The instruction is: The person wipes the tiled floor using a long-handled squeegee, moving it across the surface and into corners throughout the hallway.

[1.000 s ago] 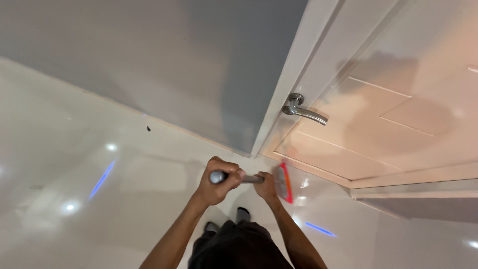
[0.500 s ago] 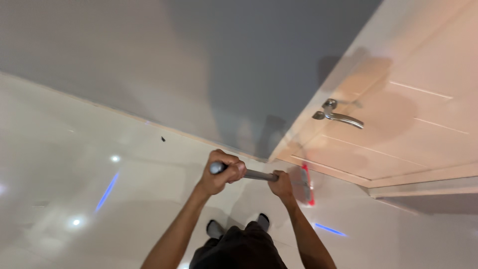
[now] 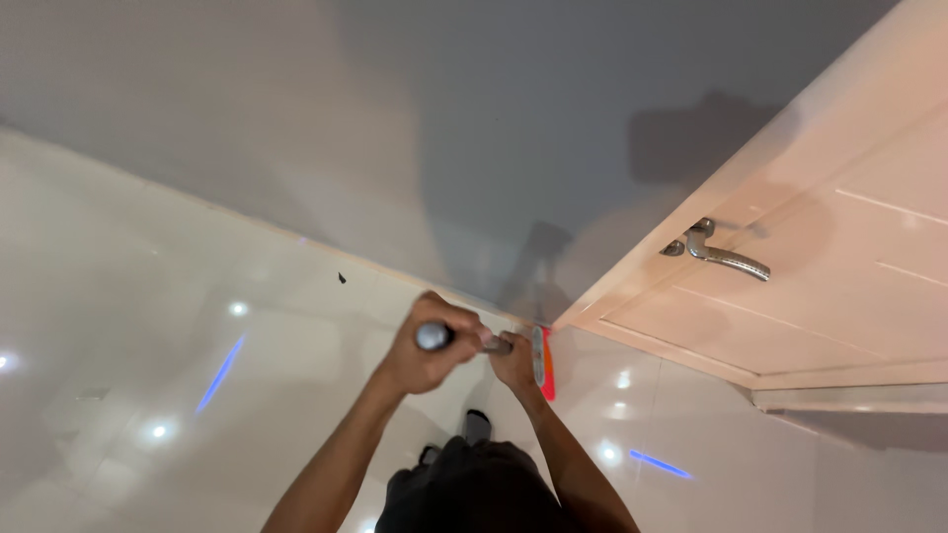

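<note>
A: What's far left?

B: Glossy white tiled floor [image 3: 128,326] w/ bright ceiling-light spots and a blue streak reflected in it. Small dark speck [image 3: 342,278] on the tile, near the base of the plain grey wall [image 3: 395,128].

A: Hands?

B: Left hand [image 3: 427,347] is fisted tight round the top end of a grey metal pole [image 3: 432,337]; rounded pole tip pokes out of the fist. Right hand [image 3: 514,361] sits just beside it, lower on the same pole, fingers also wrapped shut on it. Both forearms come up from bottom centre.

A: And the pole's working end?

B: A red-edged flat mop head [image 3: 542,362], seen edge-on, just right of the right hand, down on the floor near the corner where wall meets door. Can't tell if it touches the wall.

A: Right of that?

B: Pale cream panelled door [image 3: 839,296] w/ a silver metal lever handle [image 3: 719,252]. Below the hands: person's dark shorts [image 3: 474,489], one dark-toed grey sock [image 3: 478,424].
</note>
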